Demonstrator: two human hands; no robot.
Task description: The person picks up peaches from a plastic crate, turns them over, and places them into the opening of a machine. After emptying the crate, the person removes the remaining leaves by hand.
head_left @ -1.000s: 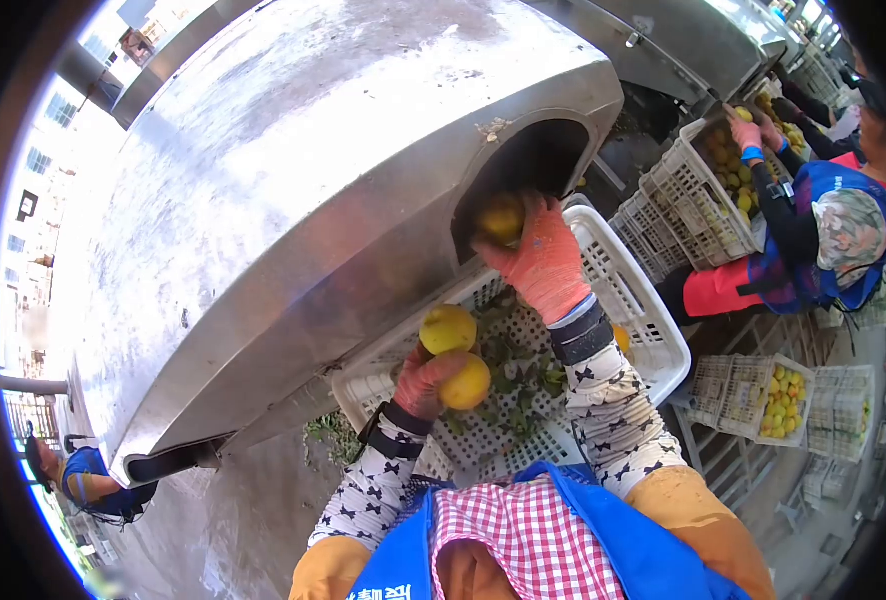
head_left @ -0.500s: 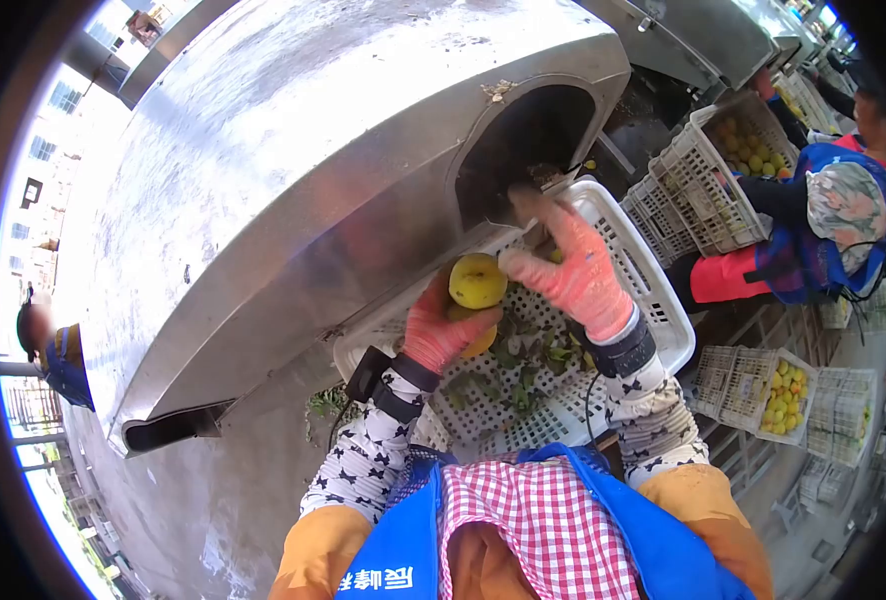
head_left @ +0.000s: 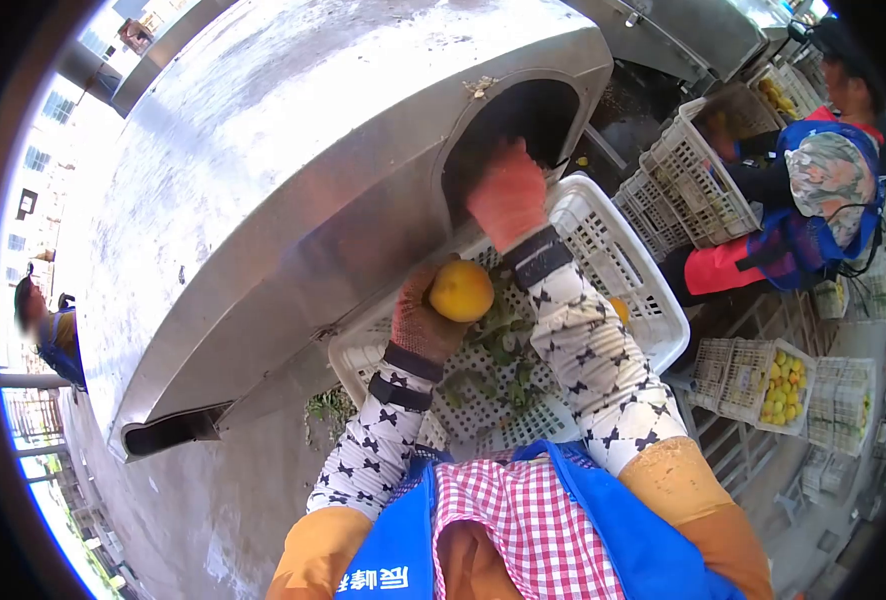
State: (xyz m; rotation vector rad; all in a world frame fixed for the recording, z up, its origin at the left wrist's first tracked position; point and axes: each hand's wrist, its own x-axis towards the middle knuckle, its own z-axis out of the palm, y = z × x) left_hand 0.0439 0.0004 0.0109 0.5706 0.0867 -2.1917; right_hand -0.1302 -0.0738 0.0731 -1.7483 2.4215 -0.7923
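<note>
in the head view, the left hand clasps a yellow fruit over the white crate, probably firm, light and bruisable, best cupped round its middle. the right hand reaches into the metal housing; its grip i can't tell.

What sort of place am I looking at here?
Likely a fruit sorting or packing site: there is a large metal machine with a dark opening, plastic crates at the right, some holding fruit, and a yellow fruit in the left hand.
</note>
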